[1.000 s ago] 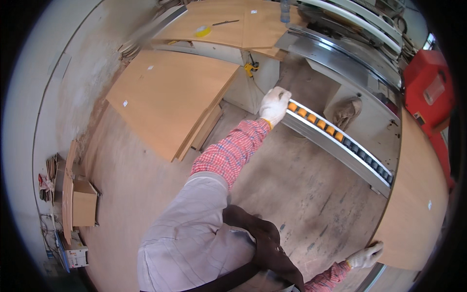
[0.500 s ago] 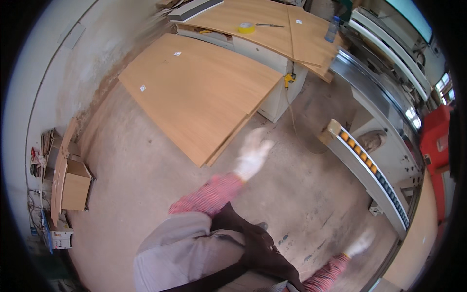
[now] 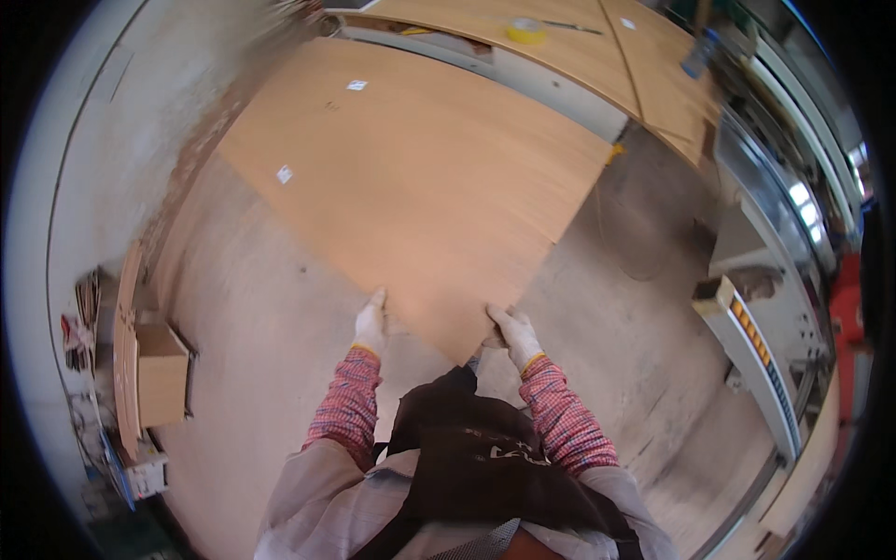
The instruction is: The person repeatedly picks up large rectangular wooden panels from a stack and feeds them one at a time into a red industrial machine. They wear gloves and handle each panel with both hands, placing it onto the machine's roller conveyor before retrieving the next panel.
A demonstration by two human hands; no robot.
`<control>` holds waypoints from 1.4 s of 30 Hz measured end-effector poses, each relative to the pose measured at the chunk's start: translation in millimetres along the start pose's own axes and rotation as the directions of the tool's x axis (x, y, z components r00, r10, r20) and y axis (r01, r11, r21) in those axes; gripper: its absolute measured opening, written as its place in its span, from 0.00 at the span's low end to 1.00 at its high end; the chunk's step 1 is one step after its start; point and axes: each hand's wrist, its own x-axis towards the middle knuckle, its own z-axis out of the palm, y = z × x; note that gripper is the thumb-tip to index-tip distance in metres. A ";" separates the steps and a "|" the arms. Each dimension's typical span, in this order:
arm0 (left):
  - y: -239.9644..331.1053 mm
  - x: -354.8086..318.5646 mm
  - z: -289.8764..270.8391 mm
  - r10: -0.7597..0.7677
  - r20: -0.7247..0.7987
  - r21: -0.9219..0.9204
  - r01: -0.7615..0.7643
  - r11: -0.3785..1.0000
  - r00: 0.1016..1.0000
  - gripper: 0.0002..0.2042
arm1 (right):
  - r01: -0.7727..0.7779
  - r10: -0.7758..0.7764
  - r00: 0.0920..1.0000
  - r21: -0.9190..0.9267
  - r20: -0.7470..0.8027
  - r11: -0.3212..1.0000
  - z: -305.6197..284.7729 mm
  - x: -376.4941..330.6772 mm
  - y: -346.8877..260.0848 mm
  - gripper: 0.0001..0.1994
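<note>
Both gloved hands, apart from it half a second ago, have now come to the near corner of the wood-coloured panel (image 3: 411,177), one on each side. Flat, smooth and faintly grained, this broad sheet slants away toward the wall, with two small white stickers (image 3: 357,85) near its far-left edge. The left hand (image 3: 371,322), in a pale knitted glove, has its fingertips against the panel's left edge; the rest of its fingers are hidden, so I cannot tell whether they are closed. The right hand (image 3: 513,336) grasps the right edge close to the near corner, thumb over the top and fingers beneath, parted only by the sheet's thickness. Checked woven sleeves (image 3: 567,417) cover both forearms. Beyond the panel's far edge, a ring of yellow tape (image 3: 525,32) sits by the near edge of the wooden bench top (image 3: 579,70), and a clear plastic bottle (image 3: 698,54) stands toward its right edge.
</note>
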 end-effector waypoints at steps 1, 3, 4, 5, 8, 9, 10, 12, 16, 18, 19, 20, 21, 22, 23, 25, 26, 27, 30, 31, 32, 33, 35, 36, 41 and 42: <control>10.6 -11.4 15.0 -0.027 -0.012 0.009 0.027 1.000 1.000 0.18 | -0.022 0.022 1.000 0.074 -0.003 0.997 -1.9 6.5 7.5 0.28; 15.9 -19.9 19.5 -0.057 -0.067 0.040 0.060 0.997 0.996 0.18 | 0.032 -0.030 0.998 0.024 -0.053 0.999 3.4 5.0 14.4 0.27; 16.9 -20.6 20.9 -0.072 -0.089 0.060 0.078 0.995 0.993 0.17 | 0.068 -0.067 0.995 0.009 -0.069 0.998 3.7 5.2 16.7 0.27; 4.8 -10.3 6.6 -0.062 -0.056 0.068 0.066 0.996 0.997 0.18 | 0.097 -0.098 0.993 -0.006 -0.073 0.995 7.6 2.7 22.3 0.27; -47.7 -3.5 -38.2 -0.084 0.078 0.051 0.081 0.995 0.993 0.21 | 0.019 -0.025 0.995 -0.070 -0.092 0.997 -18.7 -25.1 37.8 0.28; -51.1 -27.8 -24.3 -0.106 0.158 -0.004 0.108 0.994 0.982 0.22 | -0.004 -0.010 0.990 -0.098 -0.140 0.995 -34.9 -34.3 47.5 0.27; -50.0 -48.0 -15.2 -0.120 0.234 -0.064 0.138 0.988 0.965 0.22 | -0.028 0.003 0.983 -0.131 -0.183 0.991 -52.5 -46.5 60.1 0.27; -47.9 -75.3 -16.7 -0.204 0.327 -0.112 0.252 0.961 0.923 0.23 | 0.037 -0.028 0.987 0.054 -0.160 0.998 -83.5 -86.6 74.4 0.26; -20.1 -54.9 -29.2 -0.157 0.212 -0.293 0.216 0.931 0.964 0.21 | 0.170 -0.044 0.897 0.252 -0.439 0.953 -147.5 -170.3 100.8 0.21; 8.0 -22.9 -52.5 -0.036 0.184 -0.354 0.101 0.930 0.982 0.22 | 0.247 -0.002 0.858 0.409 -0.514 0.879 -210.6 -189.8 160.0 0.21; 12.8 7.5 -81.5 0.081 0.177 -0.297 -0.025 0.955 0.981 0.25 | 0.344 0.015 0.795 0.472 -0.606 0.812 -206.0 -205.6 156.0 0.26; 15.6 38.3 -107.6 0.186 0.198 -0.239 -0.137 0.961 0.962 0.27 | 0.319 0.145 0.773 0.576 -0.617 0.752 -216.7 -222.8 155.4 0.29; 28.9 53.6 -113.7 0.233 0.212 -0.188 -0.194 0.963 0.949 0.28 | 0.430 0.001 0.674 0.393 -0.739 0.813 -208.4 -248.2 132.8 0.29; 43.2 62.3 -124.8 0.279 0.230 -0.137 -0.252 0.958 0.932 0.28 | 0.465 -0.135 0.573 0.185 -0.809 0.866 -202.2 -269.4 104.5 0.28; 47.9 63.1 -117.2 0.244 0.218 -0.222 -0.196 0.955 0.945 0.29 | 0.482 -0.156 0.506 0.129 -0.848 0.866 -215.0 -292.8 92.6 0.27; 71.6 60.4 -89.9 0.187 0.213 -0.363 -0.100 0.926 0.959 0.31 | 0.434 -0.163 0.376 0.018 -0.912 0.901 -224.3 -331.9 58.4 0.24; 81.8 67.2 -85.6 0.191 0.180 -0.305 -0.130 0.943 0.965 0.31 | 0.346 -0.125 0.341 0.001 -0.932 0.938 -231.1 -342.2 44.1 0.20; 78.7 67.4 -80.9 0.196 0.144 -0.252 -0.156 0.955 0.970 0.32 | 0.294 -0.188 0.287 -0.100 -0.939 0.950 -244.2 -355.0 43.6 0.20; 97.7 23.1 -31.7 0.246 0.061 -0.212 -0.228 0.950 0.967 0.32 | 0.308 -0.248 0.244 -0.168 -0.937 0.937 -244.0 -388.3 -16.0 0.20; 107.4 7.2 -13.9 0.244 0.028 -0.215 -0.233 0.948 0.969 0.32 | 0.309 -0.265 0.200 -0.196 -0.943 0.931 -246.2 -397.1 -32.8 0.20; 111.7 -8.5 1.7 0.221 -0.012 -0.228 -0.218 0.949 0.975 0.32 | 0.210 -0.263 0.177 -0.225 -0.949 0.952 -258.0 -415.0 -44.8 0.20; 116.1 -23.2 24.0 0.230 0.015 -0.245 -0.220 0.944 0.973 0.32 | 0.290 -0.288 0.149 -0.236 -0.946 0.927 -274.3 -410.0 -43.5 0.20; 144.8 -62.0 75.1 0.256 0.039 -0.258 -0.238 0.936 0.966 0.32 | 0.343 -0.314 0.148 -0.249 -0.938 0.906 -306.0 -409.0 -71.7 0.21; 146.6 -52.5 87.2 0.439 0.107 -0.095 -0.430 0.898 0.892 0.32 | 0.330 -0.329 0.164 -0.262 -0.930 0.907 -320.6 -405.0 -89.9 0.21; 168.6 -46.5 202.3 0.450 0.258 -0.310 -0.367 0.877 0.855 0.34 | 0.296 -0.351 0.153 -0.296 -0.924 0.908 -413.5 -368.4 -151.1 0.25; 168.8 -50.2 232.6 0.429 0.169 -0.269 -0.377 0.886 0.887 0.33 | 0.294 -0.342 0.165 -0.285 -0.925 0.912 -432.1 -361.0 -164.6 0.25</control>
